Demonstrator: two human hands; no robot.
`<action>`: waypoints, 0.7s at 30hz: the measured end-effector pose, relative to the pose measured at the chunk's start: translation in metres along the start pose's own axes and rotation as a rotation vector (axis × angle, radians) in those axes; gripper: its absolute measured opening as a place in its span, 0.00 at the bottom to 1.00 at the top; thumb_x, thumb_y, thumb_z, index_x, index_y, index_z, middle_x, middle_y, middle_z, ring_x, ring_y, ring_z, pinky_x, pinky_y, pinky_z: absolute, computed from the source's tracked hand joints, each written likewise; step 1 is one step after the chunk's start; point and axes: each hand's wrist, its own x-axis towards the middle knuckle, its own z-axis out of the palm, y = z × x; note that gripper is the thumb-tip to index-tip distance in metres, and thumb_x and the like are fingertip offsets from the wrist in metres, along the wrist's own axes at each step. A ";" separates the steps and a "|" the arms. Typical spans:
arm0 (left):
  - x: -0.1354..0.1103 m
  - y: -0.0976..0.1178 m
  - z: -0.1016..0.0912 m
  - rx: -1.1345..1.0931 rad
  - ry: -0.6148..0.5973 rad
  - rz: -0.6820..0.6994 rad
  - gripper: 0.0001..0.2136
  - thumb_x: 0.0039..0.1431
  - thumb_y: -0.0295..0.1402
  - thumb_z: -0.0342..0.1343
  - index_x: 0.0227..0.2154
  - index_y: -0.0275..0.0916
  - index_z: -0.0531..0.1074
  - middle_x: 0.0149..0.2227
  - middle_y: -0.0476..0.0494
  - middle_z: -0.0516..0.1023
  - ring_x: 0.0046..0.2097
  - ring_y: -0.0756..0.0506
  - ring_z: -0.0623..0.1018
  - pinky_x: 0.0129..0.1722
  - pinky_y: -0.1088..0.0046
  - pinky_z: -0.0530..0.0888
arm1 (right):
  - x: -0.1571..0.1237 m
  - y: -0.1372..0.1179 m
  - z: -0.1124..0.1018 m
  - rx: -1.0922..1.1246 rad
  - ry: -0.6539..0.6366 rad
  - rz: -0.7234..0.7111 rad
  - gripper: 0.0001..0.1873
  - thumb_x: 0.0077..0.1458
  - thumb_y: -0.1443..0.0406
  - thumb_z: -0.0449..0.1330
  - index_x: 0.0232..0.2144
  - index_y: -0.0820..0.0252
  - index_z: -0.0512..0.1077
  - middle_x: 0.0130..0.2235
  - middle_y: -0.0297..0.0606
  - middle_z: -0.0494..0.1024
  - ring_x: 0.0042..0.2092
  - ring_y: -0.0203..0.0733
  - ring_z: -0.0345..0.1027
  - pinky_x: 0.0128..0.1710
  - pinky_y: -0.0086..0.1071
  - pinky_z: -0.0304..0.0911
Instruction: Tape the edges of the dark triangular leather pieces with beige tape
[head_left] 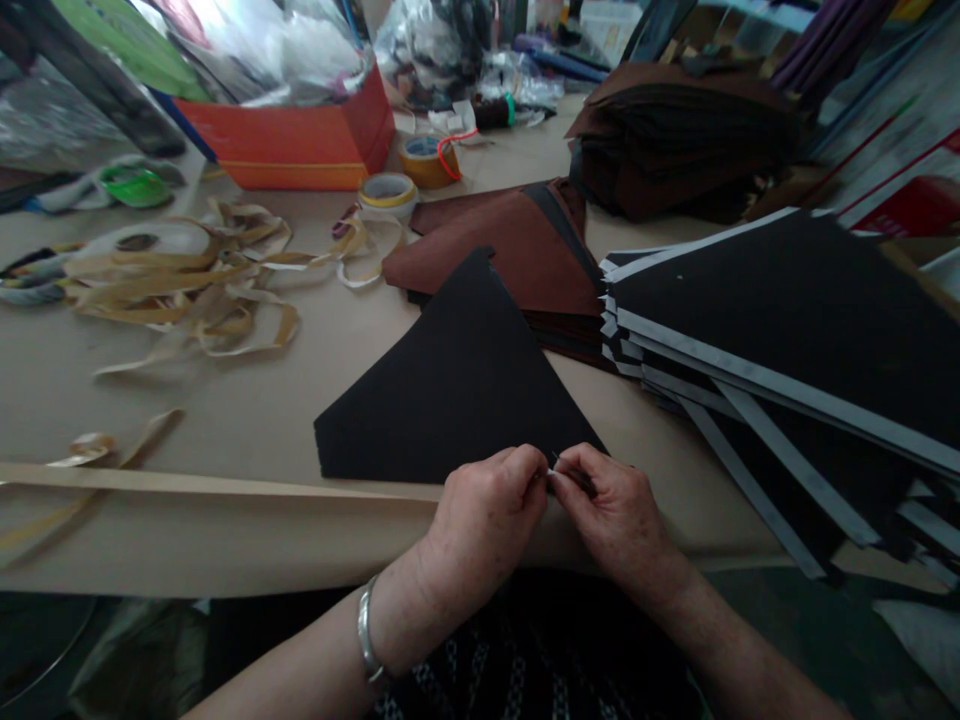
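Note:
My left hand (pixel 491 510) and my right hand (pixel 611 510) meet at the near corner of a black fabric panel (pixel 450 385), which lies flat on the paper-covered table (pixel 225 420). Their fingertips pinch a thin pale sliver (pixel 553 478), too small to identify. A long beige strip (pixel 210 485) runs along the near table edge towards my left hand. A metal bangle (pixel 366 630) circles my left wrist. Just behind the black panel lie brown fabric panels (pixel 502 250).
A tall stack of black panels edged with pale strips (pixel 780 330) overhangs the right side of the table. Tangled tan strips (pixel 195 290) lie at left. Tape rolls (pixel 427 160), an orange box (pixel 292 140), a dark brown stack (pixel 675 140) and plastic bags stand behind.

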 end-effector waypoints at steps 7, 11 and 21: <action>0.004 0.001 -0.003 0.012 -0.046 -0.052 0.06 0.57 0.29 0.50 0.25 0.38 0.68 0.23 0.50 0.73 0.24 0.51 0.71 0.26 0.75 0.64 | 0.001 0.003 0.001 -0.038 0.001 -0.024 0.06 0.56 0.68 0.56 0.27 0.57 0.67 0.27 0.31 0.72 0.30 0.35 0.67 0.30 0.26 0.57; 0.003 0.001 -0.005 -0.010 -0.049 -0.074 0.07 0.57 0.29 0.50 0.24 0.38 0.67 0.22 0.49 0.73 0.23 0.51 0.70 0.25 0.76 0.63 | 0.001 0.003 0.001 -0.051 -0.001 -0.028 0.07 0.56 0.68 0.56 0.26 0.58 0.66 0.26 0.30 0.72 0.30 0.35 0.67 0.30 0.26 0.56; 0.005 -0.002 -0.005 -0.039 -0.079 -0.003 0.07 0.57 0.26 0.48 0.29 0.38 0.72 0.28 0.48 0.77 0.29 0.49 0.76 0.30 0.74 0.69 | 0.001 0.003 0.002 -0.077 0.007 -0.047 0.07 0.56 0.68 0.56 0.26 0.57 0.68 0.26 0.30 0.72 0.29 0.35 0.67 0.30 0.27 0.56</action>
